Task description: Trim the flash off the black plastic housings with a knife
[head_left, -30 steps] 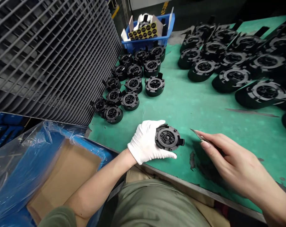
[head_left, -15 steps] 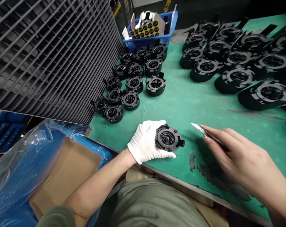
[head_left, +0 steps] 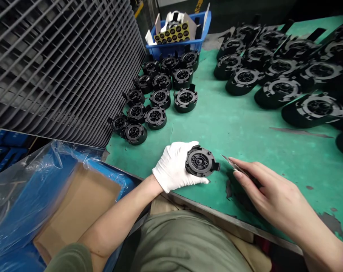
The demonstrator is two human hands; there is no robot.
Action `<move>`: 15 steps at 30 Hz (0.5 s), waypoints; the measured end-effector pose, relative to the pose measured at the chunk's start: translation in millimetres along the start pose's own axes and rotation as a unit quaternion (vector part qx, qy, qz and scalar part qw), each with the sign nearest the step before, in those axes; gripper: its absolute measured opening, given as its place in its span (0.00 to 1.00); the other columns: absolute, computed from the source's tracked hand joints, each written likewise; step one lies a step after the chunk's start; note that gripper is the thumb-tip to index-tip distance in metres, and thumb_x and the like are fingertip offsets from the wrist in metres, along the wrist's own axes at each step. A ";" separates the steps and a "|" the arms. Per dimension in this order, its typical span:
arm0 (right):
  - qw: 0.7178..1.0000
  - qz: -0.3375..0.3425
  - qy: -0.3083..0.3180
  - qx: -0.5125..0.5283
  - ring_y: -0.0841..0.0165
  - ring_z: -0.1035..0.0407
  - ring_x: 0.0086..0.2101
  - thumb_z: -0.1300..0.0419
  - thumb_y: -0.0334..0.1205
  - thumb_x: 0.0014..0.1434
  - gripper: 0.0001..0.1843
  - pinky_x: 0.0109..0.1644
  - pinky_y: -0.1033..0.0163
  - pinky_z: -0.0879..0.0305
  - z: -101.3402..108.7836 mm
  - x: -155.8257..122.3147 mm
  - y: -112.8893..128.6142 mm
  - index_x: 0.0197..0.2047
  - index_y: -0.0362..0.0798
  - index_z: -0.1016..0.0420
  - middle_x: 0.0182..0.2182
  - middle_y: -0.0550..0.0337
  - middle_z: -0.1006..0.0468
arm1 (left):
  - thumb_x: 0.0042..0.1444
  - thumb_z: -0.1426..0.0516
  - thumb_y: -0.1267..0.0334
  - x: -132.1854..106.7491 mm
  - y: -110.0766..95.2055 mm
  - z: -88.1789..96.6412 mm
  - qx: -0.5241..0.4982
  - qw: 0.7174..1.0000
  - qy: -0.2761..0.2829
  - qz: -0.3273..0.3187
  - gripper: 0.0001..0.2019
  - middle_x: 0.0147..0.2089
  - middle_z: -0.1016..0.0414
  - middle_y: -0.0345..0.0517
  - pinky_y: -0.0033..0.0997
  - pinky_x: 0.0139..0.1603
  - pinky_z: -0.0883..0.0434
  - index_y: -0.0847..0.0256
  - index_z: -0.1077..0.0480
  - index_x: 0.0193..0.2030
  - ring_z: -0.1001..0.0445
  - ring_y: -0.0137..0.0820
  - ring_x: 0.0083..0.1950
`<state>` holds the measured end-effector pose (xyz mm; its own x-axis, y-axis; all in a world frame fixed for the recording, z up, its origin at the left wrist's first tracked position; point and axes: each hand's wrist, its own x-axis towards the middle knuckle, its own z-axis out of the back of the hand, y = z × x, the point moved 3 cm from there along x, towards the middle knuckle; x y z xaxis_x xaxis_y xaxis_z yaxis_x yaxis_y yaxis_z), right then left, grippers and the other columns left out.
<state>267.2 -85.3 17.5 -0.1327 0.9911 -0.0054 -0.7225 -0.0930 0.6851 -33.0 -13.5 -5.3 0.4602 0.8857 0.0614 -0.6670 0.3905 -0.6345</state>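
My left hand (head_left: 174, 168), in a white glove, is closed around the side of a round black plastic part (head_left: 200, 162). That part faces up, showing a ringed, ribbed top with a tab sticking out on its right. Bare and without a glove, my right hand (head_left: 269, 190) pinches a slim knife (head_left: 236, 167) with a pointed blade. The blade tip points left and stands a short way from the tab, apart from it. Much of the knife's handle is hidden by my fingers.
Similar black parts (head_left: 156, 117) stand in rows at the left of the green table (head_left: 205, 124); taller ones (head_left: 281, 90) fill the right. Behind is a blue bin (head_left: 174, 50) with a yellow sticker sheet (head_left: 171, 34). A dark grid rack (head_left: 61, 75) and a plastic-lined blue box (head_left: 24, 204) are at left.
My right hand has moved left with the knife, bringing its tip nearer to the black part. The blade has turned. My left hand keeps its grip almost in place.
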 end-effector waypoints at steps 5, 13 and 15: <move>1.000 0.002 -0.006 -0.010 0.53 0.09 0.48 0.40 0.66 0.89 0.27 0.52 0.52 0.15 0.8 -4.4 5.1 0.69 0.59 0.09 0.52 0.53 0.05 | 0.49 0.14 0.20 -1.0 -1.5 0.3 -0.009 1.000 -0.007 -0.010 0.67 0.77 0.10 0.66 0.71 0.84 0.13 0.56 0.24 0.86 0.11 0.69 0.80; 1.000 0.003 -0.013 -0.010 0.55 0.09 0.46 0.38 0.65 0.89 0.26 0.52 0.54 0.16 0.8 -5.6 8.2 0.66 0.58 0.07 0.50 0.52 0.05 | 0.48 0.17 0.15 -1.2 -2.9 4.8 -0.009 1.000 -0.011 -0.013 0.66 0.74 0.09 0.64 0.70 0.82 0.12 0.54 0.22 0.84 0.10 0.68 0.77; 1.000 0.003 -0.011 -0.012 0.55 0.09 0.47 0.38 0.64 0.89 0.25 0.54 0.54 0.15 0.4 -4.9 8.5 0.66 0.58 0.07 0.51 0.52 0.04 | 0.50 0.19 0.13 -2.1 -2.6 4.4 -0.016 1.000 -0.014 -0.014 0.65 0.73 0.09 0.64 0.69 0.80 0.11 0.54 0.22 0.83 0.10 0.67 0.76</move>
<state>261.9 -90.9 23.7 -0.1224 0.9924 0.0154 -0.7381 -0.1014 0.6670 -34.8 -15.3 -0.4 0.4622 0.8811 0.1002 -0.6346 0.4076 -0.6566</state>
